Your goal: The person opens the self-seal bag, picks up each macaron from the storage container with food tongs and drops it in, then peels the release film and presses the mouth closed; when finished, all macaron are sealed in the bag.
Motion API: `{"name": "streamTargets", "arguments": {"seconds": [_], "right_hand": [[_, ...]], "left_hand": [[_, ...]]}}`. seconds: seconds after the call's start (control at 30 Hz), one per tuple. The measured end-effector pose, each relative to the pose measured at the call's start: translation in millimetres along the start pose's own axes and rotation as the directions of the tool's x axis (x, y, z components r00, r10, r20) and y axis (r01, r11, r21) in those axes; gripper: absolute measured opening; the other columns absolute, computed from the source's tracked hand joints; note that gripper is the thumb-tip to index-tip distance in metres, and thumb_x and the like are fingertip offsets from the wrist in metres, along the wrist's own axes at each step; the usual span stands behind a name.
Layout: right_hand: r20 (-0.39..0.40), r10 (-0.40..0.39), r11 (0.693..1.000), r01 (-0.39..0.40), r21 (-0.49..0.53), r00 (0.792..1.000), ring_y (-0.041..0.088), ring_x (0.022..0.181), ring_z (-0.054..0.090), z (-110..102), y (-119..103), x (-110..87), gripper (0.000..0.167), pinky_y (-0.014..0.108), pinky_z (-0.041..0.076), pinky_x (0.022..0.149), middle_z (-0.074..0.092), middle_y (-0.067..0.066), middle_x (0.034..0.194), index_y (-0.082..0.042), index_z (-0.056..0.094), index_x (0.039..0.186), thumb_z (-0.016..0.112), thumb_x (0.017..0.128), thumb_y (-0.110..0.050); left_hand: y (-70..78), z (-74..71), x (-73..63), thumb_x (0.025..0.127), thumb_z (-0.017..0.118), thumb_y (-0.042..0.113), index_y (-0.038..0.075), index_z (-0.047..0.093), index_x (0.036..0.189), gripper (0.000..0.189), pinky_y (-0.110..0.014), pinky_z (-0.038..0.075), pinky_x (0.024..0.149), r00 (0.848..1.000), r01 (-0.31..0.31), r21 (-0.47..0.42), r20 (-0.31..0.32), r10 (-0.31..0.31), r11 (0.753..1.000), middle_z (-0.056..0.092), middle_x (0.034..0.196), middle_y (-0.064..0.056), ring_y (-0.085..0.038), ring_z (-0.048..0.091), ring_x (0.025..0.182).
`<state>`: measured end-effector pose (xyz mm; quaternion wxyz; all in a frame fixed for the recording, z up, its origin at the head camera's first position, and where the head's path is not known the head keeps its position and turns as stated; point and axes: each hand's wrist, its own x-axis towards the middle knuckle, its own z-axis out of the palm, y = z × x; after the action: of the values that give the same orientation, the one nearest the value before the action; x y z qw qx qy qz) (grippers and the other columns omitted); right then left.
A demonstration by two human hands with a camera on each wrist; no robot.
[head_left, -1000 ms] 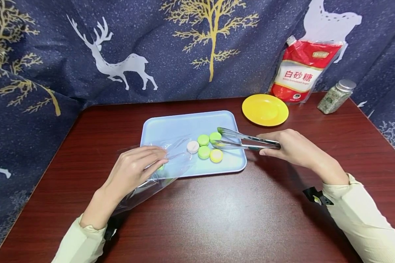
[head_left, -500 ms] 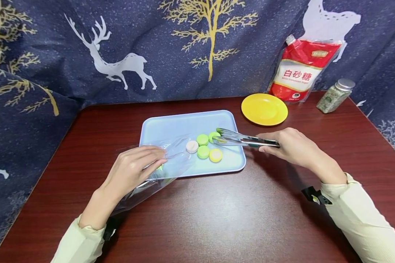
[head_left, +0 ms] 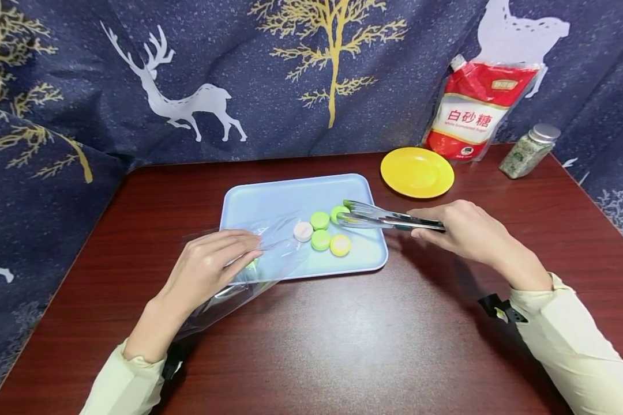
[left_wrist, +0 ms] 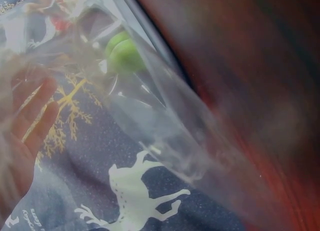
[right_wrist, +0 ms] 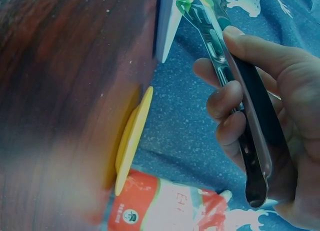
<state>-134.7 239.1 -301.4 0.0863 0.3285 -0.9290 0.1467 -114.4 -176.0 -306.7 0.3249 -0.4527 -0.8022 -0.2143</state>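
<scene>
My left hand (head_left: pixel 210 259) pinches a clear plastic bag (head_left: pixel 272 274) by its edge, over the left part of a light blue tray (head_left: pixel 270 199). A green macaron (left_wrist: pixel 125 53) shows through the bag in the left wrist view. My right hand (head_left: pixel 469 233) grips metal tongs (right_wrist: pixel 227 56), fingers wrapped round both arms. The tongs' tips lie at the back-right green macaron (head_left: pixel 338 215), one on each side of it. Beside it on the tray sit two more green macarons, a whitish macaron (head_left: pixel 303 231) and a yellow macaron (head_left: pixel 340 245).
A yellow plate (head_left: pixel 417 173) stands behind the right hand. At the back right, a red and white sugar pouch (head_left: pixel 469 112) leans on the patterned cloth, with a glass shaker jar (head_left: pixel 529 153) to its right. Everything stands on a dark red wooden table (head_left: pixel 332 346).
The tongs' arms have come closer together, and their tips have shifted slightly back around the back-right green macaron. My left hand and the bag have stayed in place.
</scene>
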Motion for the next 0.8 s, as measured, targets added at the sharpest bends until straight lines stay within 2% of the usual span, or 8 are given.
{"name": "streamTargets", "arguments": {"seconds": [0.2,0.37,0.6,0.8], "right_hand": [[-0.024,-0.029,1.0,0.029,0.009,0.999,0.0,0.054,0.045,-5,-2,-1.3,0.025,0.03,0.044,0.051,0.05,-0.021,0.057,-0.019,0.069,0.102,0.076,0.078,-0.018],[-0.031,-0.027,1.0,0.027,0.003,0.999,0.002,0.055,0.045,-9,-5,-2.2,0.027,0.031,0.045,0.051,0.051,-0.021,0.059,-0.016,0.07,0.103,0.077,0.076,-0.018],[-0.047,-0.024,1.0,0.024,-0.007,0.999,0.002,0.057,0.049,-11,-9,-2.3,0.031,0.032,0.048,0.054,0.065,-0.01,0.076,-0.012,0.071,0.103,0.079,0.074,-0.018],[-0.05,-0.033,0.999,0.032,-0.009,0.998,0.002,0.057,0.048,-16,-14,-2.9,0.033,0.031,0.047,0.054,0.067,-0.008,0.08,-0.012,0.071,0.105,0.079,0.073,-0.018]], "left_hand": [[-0.5,0.4,-0.3,0.095,0.054,0.031,0.004,0.073,0.094,0.033,-0.036,0.053,0.078,1.0,0.0,-0.001,0.001,0.0,1.0,0.07,0.09,-0.004,-0.018,0.067,0.086],[-0.9,0.7,-0.1,0.095,0.054,0.031,0.004,0.073,0.094,0.033,-0.036,0.053,0.079,1.0,-0.002,0.002,0.003,0.002,1.0,0.07,0.09,-0.004,-0.019,0.067,0.086],[-1.4,0.6,-0.6,0.092,0.059,0.027,0.004,0.073,0.094,0.027,-0.036,0.052,0.079,1.0,-0.002,0.003,0.006,0.002,1.0,0.07,0.09,-0.004,-0.019,0.066,0.087],[-1.1,0.5,-0.7,0.093,0.057,0.028,0.004,0.073,0.094,0.028,-0.036,0.052,0.079,1.0,-0.004,0.003,0.006,0.004,1.0,0.07,0.09,-0.003,-0.019,0.066,0.087]]}}
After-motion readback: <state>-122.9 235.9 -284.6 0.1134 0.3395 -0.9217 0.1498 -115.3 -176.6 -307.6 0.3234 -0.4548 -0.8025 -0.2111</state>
